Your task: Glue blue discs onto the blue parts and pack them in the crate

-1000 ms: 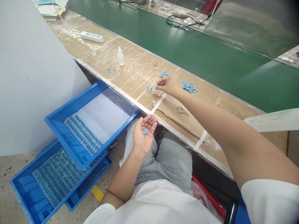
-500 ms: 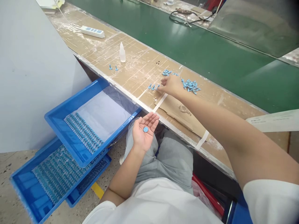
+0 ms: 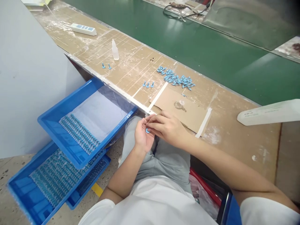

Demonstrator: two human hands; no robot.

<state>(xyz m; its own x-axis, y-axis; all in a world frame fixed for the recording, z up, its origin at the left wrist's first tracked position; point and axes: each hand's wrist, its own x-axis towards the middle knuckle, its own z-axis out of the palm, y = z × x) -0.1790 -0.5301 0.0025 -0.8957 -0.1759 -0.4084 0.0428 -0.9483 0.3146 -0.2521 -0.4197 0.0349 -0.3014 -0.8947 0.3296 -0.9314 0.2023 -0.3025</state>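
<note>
My left hand (image 3: 142, 137) is palm up over my lap, just below the bench edge, with a small round blue part (image 3: 147, 130) lying in it. My right hand (image 3: 167, 128) rests across the left palm, its fingertips pinched together at that blue part. A heap of small blue parts (image 3: 176, 78) lies on the cardboard-covered bench (image 3: 131, 67) beyond my hands. Three more blue parts (image 3: 147, 84) stand apart to its left. Two others (image 3: 106, 66) stand near a small white bottle (image 3: 114, 50).
Two stacked blue trays (image 3: 70, 106) to my left hold rows of blue parts; the upper one has white paper. A green conveyor belt (image 3: 187, 40) runs behind the bench. A white power strip (image 3: 83, 29) lies far left. A small ring (image 3: 179, 105) sits on the cardboard.
My right hand has drawn back from the blue parts on the bench to my left palm. The left hand stayed over my lap with the round blue part.
</note>
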